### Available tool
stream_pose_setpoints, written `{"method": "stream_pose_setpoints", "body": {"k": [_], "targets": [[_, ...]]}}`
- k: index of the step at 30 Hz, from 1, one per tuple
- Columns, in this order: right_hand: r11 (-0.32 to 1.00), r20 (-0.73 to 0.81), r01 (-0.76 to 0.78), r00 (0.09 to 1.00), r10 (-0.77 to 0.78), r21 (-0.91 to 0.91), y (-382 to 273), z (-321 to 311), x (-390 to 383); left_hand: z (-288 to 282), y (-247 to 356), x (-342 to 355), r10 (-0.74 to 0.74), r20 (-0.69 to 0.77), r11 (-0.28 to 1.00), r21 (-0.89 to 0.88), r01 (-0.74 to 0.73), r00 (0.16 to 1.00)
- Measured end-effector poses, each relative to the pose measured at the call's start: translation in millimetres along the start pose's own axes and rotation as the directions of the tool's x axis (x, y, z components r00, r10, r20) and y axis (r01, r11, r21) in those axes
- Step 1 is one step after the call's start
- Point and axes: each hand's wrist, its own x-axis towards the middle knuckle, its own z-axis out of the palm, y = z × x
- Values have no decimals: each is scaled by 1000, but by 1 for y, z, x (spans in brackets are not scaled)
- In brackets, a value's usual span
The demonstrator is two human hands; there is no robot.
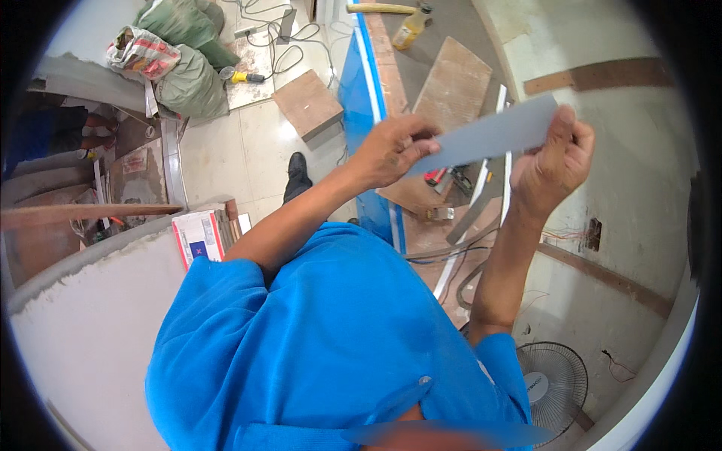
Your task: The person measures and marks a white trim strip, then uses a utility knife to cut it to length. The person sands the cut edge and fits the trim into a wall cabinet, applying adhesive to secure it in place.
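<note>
Between my two hands is a pale grey flat strip [492, 135], raised in front of me and tilted up toward the right. My left hand [392, 152] pinches its left end between thumb and fingers. The right end is gripped by my right hand [555, 164], with the thumb on the near face and the fingers partly hidden behind. Its exact material cannot be made out. Below the strip, partly covered by it, lie a red-handled tool [435, 177] and other small tools on a brown board [412, 192].
A brown board [453, 79] and a yellow bottle [410, 28] lie beyond the strip. Blue sheeting [359, 83] edges the platform. A brown tile stack [307, 104], cables [304, 37] and sacks [197, 83] are on the left floor. A fan [553, 383] stands at lower right.
</note>
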Motion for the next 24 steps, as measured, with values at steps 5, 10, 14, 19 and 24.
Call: {"method": "stream_pose_setpoints", "body": {"k": [5, 10, 14, 19, 24], "targets": [[997, 7, -33, 999, 34, -74, 28, 66, 12, -57, -42, 21, 55, 92, 994, -98, -46, 994], [873, 186, 21, 979, 81, -487, 16, 130, 54, -135, -46, 66, 107, 127, 993, 39, -112, 986], [942, 261, -202, 926, 273, -266, 35, 141, 94, -194, -40, 89, 110, 172, 981, 142, -135, 979], [990, 109, -86, 989, 98, -111, 36, 152, 149, -259, -51, 95, -68, 68, 989, 133, 58, 995], [584, 2, 511, 754, -657, -630, -43, 153, 225, -312, -29, 141, -161, -50, 973, 158, 167, 986]]}}
